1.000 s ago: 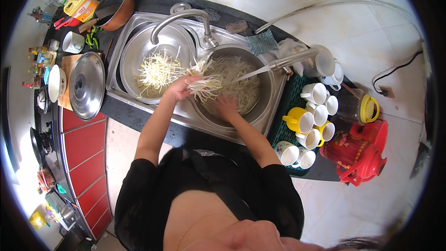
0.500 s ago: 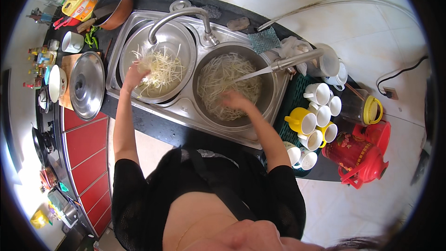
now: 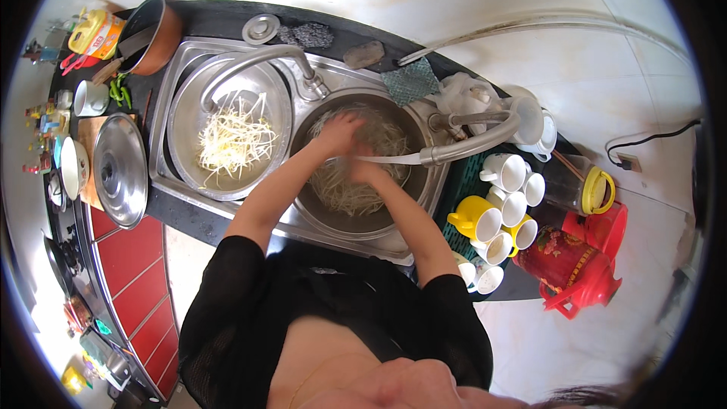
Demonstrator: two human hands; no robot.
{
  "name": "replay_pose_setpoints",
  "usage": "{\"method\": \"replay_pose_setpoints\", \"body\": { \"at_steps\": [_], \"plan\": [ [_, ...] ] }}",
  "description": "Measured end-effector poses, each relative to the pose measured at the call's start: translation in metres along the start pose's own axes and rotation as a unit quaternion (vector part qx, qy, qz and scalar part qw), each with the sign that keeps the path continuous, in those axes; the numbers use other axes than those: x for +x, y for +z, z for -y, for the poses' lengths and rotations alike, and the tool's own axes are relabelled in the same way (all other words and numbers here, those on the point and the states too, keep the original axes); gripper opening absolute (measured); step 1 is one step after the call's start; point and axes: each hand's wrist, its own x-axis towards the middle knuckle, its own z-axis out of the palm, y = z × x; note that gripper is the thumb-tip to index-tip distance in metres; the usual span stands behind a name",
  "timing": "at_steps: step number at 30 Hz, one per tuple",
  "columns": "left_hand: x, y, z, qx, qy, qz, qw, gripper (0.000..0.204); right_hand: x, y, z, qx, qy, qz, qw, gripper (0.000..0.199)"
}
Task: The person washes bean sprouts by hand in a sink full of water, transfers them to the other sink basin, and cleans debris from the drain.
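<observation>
Both of my hands are over the right sink basin (image 3: 301,201), which holds water and a mass of pale bean sprouts (image 3: 341,191). My left hand (image 3: 341,133) reaches in at the upper part of the basin; its fingertips are blurred among the sprouts. Just below it, my right hand (image 3: 366,171) is smeared by motion beside the running stream of water. That stream comes from the metal tap (image 3: 477,136) on the right. A second pile of sprouts (image 3: 236,136) sits in a steel bowl (image 3: 185,117) in the left basin, with no hand at it.
A curved faucet (image 3: 265,57) arches over the left bowl. Several mugs (image 3: 503,173) stand in a green rack to the right, near a red thermos (image 3: 564,257). A steel lid (image 3: 121,182), a brown pan (image 3: 163,42) and green peppers (image 3: 120,92) lie left of the sink.
My left hand has left the sprouts in the left bowl and moved right into the right basin, beside my right hand. The sprouts stay piled in the bowl. The whole view has shifted slightly.
</observation>
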Motion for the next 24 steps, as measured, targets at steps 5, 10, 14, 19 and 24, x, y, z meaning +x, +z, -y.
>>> {"method": "replay_pose_setpoints", "body": {
  "at_steps": [5, 10, 14, 19, 24],
  "plan": [
    [0.024, 0.018, 0.005, 0.064, 0.046, 0.011, 0.997, 0.051, -0.009, -0.012, -0.042, 0.172, -0.133, 0.181, 0.959, 0.063],
    [0.033, 0.025, 0.02, 0.089, 0.019, 0.021, 0.996, 0.053, 0.024, 0.001, -0.058, 0.121, 0.147, -0.204, 0.96, 0.046],
    [-0.009, 0.01, 0.014, 0.08, -0.087, 0.174, 0.978, 0.056, -0.016, 0.017, -0.004, 0.083, 0.032, -0.043, 0.995, 0.057],
    [-0.083, -0.004, 0.006, 0.037, -0.008, 0.318, 0.947, 0.074, -0.063, -0.024, -0.008, 0.071, -0.116, 0.173, 0.975, 0.054],
    [-0.079, -0.039, -0.03, 0.056, -0.207, 0.282, 0.935, 0.103, -0.075, -0.014, -0.031, 0.049, 0.185, -0.018, 0.981, 0.055]
  ]
}}
